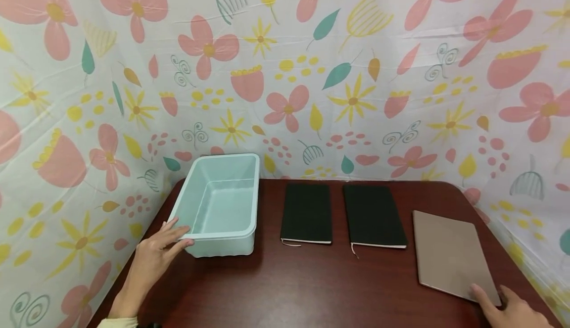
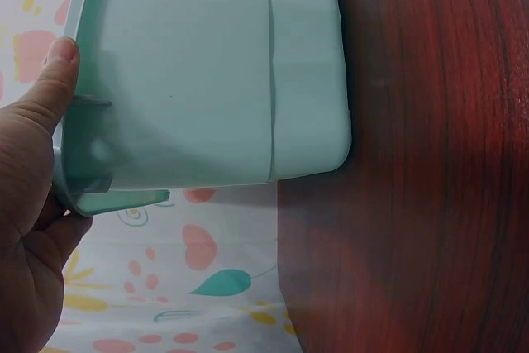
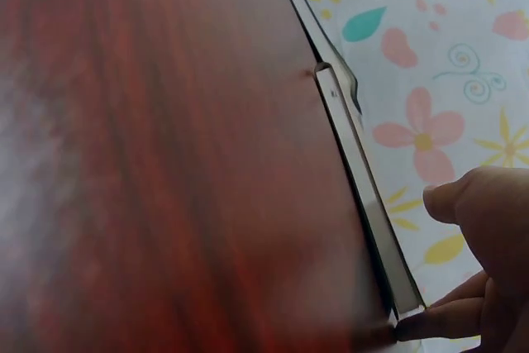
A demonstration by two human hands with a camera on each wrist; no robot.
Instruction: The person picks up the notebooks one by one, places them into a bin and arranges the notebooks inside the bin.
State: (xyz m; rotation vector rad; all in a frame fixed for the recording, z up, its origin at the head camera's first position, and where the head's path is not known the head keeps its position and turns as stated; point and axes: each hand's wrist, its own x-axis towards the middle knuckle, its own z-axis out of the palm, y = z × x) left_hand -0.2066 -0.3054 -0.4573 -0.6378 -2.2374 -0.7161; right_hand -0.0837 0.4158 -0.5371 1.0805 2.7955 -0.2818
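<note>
Two black notebooks [image 1: 307, 212] [image 1: 375, 215]; one taupe notebook [image 1: 451, 254]; one mint bin [image 1: 221, 245]; one table [image 1: 311, 288].

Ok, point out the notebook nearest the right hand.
The taupe notebook, rightmost in the head view: the right hand is at its corner. The two black notebooks lie farther left.

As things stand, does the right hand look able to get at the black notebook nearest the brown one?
Probably yes: the right hand is at the near right corner of the brown notebook, which lies flat, and nothing stands between that hand and the black notebook.
</note>
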